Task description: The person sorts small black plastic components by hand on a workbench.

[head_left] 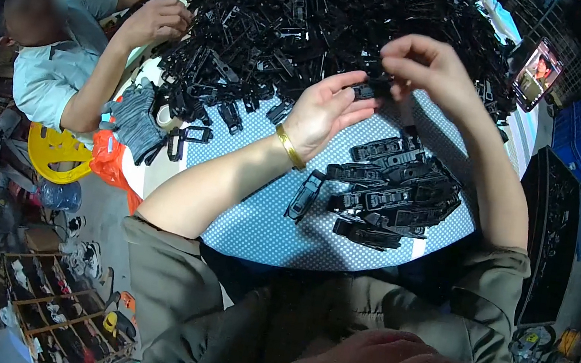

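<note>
My left hand (324,114), with a gold bangle at the wrist, is turned palm up over the table and holds a small black plastic part (367,90) at its fingertips. Just to the right and a little higher, my right hand (430,73) is closed, thumb and fingers curled together close to that part. Whatever sits between those fingers is too small and dark to make out. Below both hands lies a loose stack of black plastic parts (397,189), long and clip-like. One similar black part (305,195) rests apart at the left of the stack.
A big heap of black parts (273,38) covers the far table. Grey gloves (137,119) and a tape roll (164,115) lie at the left, where another person (59,86) handles parts. A phone (538,75) stands at the right edge. A yellow stool (57,152) is beside the table.
</note>
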A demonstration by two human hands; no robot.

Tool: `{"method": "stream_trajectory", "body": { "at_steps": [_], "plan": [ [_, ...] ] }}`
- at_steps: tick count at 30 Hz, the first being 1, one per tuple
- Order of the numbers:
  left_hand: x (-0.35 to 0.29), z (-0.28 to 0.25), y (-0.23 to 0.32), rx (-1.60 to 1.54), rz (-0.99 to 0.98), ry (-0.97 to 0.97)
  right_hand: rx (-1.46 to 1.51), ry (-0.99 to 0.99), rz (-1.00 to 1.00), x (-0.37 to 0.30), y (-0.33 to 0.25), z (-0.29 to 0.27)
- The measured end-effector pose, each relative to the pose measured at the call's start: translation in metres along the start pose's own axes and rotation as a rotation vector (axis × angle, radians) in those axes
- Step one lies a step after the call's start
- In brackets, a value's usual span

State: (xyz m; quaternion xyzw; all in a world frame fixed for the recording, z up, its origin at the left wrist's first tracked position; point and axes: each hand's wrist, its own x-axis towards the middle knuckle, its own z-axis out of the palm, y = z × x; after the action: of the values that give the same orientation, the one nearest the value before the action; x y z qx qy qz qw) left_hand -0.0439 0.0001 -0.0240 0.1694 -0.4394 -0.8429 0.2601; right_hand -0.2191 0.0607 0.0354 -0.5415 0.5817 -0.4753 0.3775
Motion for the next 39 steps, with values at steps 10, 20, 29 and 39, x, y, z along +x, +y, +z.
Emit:
{"method": "stream_trajectory", "body": {
  "at_steps": [10,20,29,39],
  "plan": [
    [0.002,-0.001,-0.005,0.03,0.03,0.046,-0.248,0.124,-0.196,-0.004,0.035,0.026],
    [0.002,0.001,-0.009,0.142,0.072,0.069,-0.343,0.187,-0.331,-0.007,0.034,0.028],
    [0.0,0.001,-0.006,0.091,0.047,0.022,-0.661,0.259,-0.455,-0.009,0.032,0.029],
    [-0.001,0.007,0.005,0.208,0.074,-0.053,-0.601,0.177,-0.144,-0.004,0.033,0.018]
  ]
}}
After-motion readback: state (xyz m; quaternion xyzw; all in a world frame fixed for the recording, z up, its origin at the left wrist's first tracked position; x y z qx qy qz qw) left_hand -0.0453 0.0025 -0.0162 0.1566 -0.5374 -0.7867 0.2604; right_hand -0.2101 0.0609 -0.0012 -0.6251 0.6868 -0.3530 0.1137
